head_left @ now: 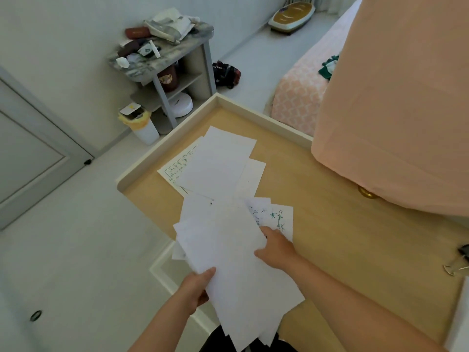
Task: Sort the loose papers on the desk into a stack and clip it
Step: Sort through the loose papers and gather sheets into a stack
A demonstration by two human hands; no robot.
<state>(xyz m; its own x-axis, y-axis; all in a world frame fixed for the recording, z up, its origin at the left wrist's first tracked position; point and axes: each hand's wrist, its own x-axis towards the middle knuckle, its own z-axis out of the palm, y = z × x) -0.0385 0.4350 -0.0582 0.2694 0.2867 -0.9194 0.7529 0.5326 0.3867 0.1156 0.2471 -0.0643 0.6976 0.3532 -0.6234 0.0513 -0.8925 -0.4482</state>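
Closest in, a ragged fan of papers [236,270] is up off the desk [330,199], hanging over its near-left edge, and the left hand [195,288] grips the fan's lower left side, thumb on top and fingers curled underneath. The right hand [276,250] comes in from the other side, thumb laid on the fan's right edge and fingers tucked past it, pinching that edge. Just beyond its fingertips a sheet with green writing [280,217] lies flat on the wood. Further back, loose sheets [218,163] overlap near the far-left corner. A binder clip [456,265] sits at the far right, well apart from the papers, and a pink cloth [393,97] drapes over the right side
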